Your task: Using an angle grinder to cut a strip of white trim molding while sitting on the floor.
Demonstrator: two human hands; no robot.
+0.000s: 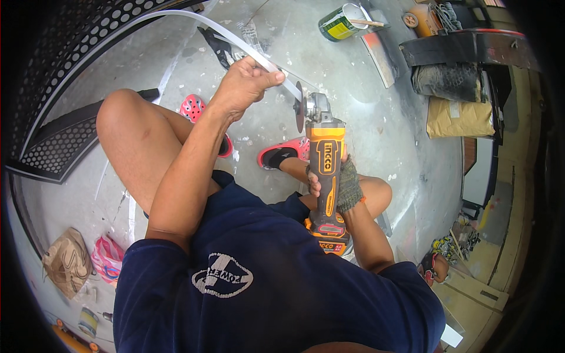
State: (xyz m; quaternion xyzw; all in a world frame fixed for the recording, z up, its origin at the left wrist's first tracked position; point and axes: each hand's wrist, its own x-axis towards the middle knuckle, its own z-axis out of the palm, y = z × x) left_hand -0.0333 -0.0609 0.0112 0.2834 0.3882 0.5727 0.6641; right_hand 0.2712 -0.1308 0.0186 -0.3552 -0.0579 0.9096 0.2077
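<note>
My right hand (347,185), in a dark knitted glove with bare fingertips, is wrapped round the body of a yellow and grey cordless angle grinder (325,154). The grinder stands nearly upright in view, head away from me, and its thin disc (300,109) faces left. Bare, my left hand (246,85) pinches a long white strip (226,36) near its end, thumb on top. That end meets the disc or lies just beside it; I cannot tell which. From my hand the strip arcs up and left over a black perforated panel (109,26).
Beyond the grinder stands a green paint can (342,25) with a stick across it. A yellow-brown package (459,116) and dark parts lie at the right. A brown paper bag (67,263) and a pink bag (107,259) rest at the lower left. My feet wear red clogs (192,107).
</note>
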